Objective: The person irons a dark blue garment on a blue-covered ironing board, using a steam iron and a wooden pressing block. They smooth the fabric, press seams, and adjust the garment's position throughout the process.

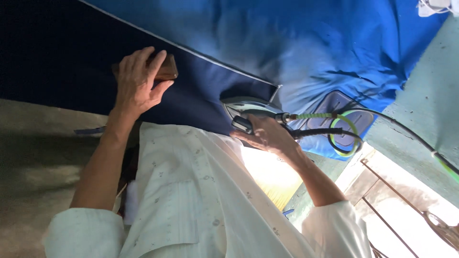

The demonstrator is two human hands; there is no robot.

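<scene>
My left hand (137, 82) presses flat on a brown wooden block (168, 68) that lies on a dark navy fabric (201, 93) with a pale edge trim. My right hand (267, 135) grips the handle of a steam iron (246, 107), which rests on the navy fabric near its right end. A green-wrapped hose and black cord (334, 125) run from the back of the iron to the right. My white shirt (191, 200) fills the lower middle of the view.
A bright blue cloth (311, 43) covers the work surface beyond the navy fabric. A grey-blue iron rest pad (340, 107) lies right of the iron. A pale green wall (430, 95) and a barred window (397, 205) stand at the right.
</scene>
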